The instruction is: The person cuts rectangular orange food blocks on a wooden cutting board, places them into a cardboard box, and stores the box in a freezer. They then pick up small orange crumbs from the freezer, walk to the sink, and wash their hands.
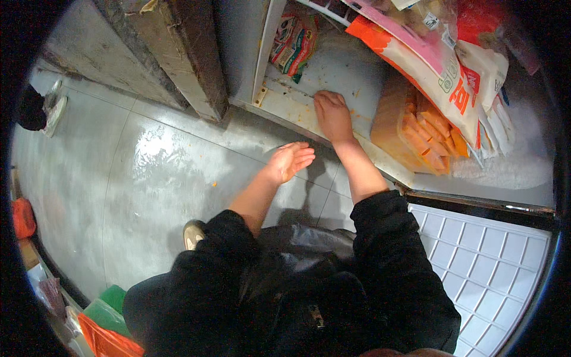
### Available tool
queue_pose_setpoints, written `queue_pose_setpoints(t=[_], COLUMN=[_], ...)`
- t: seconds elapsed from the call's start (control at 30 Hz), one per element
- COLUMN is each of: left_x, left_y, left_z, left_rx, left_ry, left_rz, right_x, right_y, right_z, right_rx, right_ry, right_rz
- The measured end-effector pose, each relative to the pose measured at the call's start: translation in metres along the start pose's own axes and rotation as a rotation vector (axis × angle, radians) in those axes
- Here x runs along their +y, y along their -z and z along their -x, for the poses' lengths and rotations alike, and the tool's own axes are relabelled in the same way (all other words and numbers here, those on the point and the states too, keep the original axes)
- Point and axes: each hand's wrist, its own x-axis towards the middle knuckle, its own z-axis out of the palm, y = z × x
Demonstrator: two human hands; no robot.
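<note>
Orange crumbs [356, 111] lie scattered over the floor of the open white cabinet [333, 62], a few beyond the fingers and more toward the front lip, so from where I stand the clearing of that surface looks only part done. Much of the middle is fairly bare, but I'd judge the specks by the hand and the grime along the lip are what's left. The person's right hand [332, 116] is down just inside the lip, its fingers bent and close together; I can't tell whether anything is pinched under them. The left hand [290, 160] waits outside, below the edge, palm turned up and fingers stretched out side by side, with nothing that I can see in it. As for print, a red-and-green packet [294, 47] at the cabinet's left carries lettering too small to make out from here. On the right, a white-and-orange bag [425, 77] shows large orange characters and small line symbols, and the pink package [416, 33] above it bears a white label with a square code. Stacked orange blocks [431, 134] beneath show no writing.
</note>
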Motion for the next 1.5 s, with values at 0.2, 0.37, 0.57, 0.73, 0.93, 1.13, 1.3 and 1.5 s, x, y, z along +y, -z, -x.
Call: queue_pose_setpoints(t=[0.2,0.37,0.57,0.73,0.93,1.13,1.3,1.5], left_x=[-0.014,-0.014,-0.023,-0.018,-0.006,-0.006,-0.026,-0.031], left_y=[-0.018,-0.018,-0.005,0.009,-0.004,-0.004,0.01,0.025], left_z=[-0.026,-0.044,-0.058,-0.055,-0.045,-0.046,-0.061,-0.045], left_rx=[-0.105,-0.128,-0.099,-0.229,-0.119,-0.184,-0.497,-0.851], left_ry=[0.063,0.134,0.104,0.119,0.199,0.223,0.188,0.289], left_rz=[0.248,0.247,0.35,0.318,0.338,0.316,0.452,0.747], right_x=[-0.01,-0.022,-0.055,-0.068,0.011,0.017,-0.042,-0.064], right_y=[0.006,0.011,0.017,0.025,0.045,0.02,0.033,0.046], right_z=[0.015,0.032,0.065,0.079,0.033,0.042,0.078,0.07], right_rx=[0.046,0.044,-0.048,-0.015,0.169,0.088,-0.071,-0.106], right_ry=[-0.124,-0.149,-0.108,-0.03,-0.429,-0.134,-0.142,-0.102], right_rz=[-0.021,0.019,-0.007,-0.275,0.043,0.366,0.072,-0.071])
